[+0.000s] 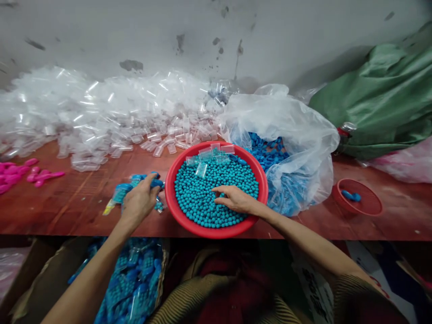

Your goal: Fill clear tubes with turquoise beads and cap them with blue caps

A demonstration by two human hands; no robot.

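Observation:
My left hand (140, 200) is over the tabletop left of the basin, its thumb and fingers closed around a small blue plastic piece (156, 183). Beside and partly under that hand lie clear packets filled with blue beads (122, 192), one with a yellow end. A red plastic basin (175, 219) full of round turquoise beads (199, 198) sits in front of me. My right hand (236, 199) reaches in over the beads, thumb and forefinger apart, with beads visible between them. Several clear plastic sleeves (201, 169) rest on the beads at the far side.
Clear sleeves (97, 117) are heaped along the wall. An open plastic bag (303, 135) of blue pieces touches the basin's right side. Further right are a small red basket (366, 208) and a green sack (378, 103). Pink pieces (13, 173) lie left. Below the table edge, a box holds filled blue packets (135, 279).

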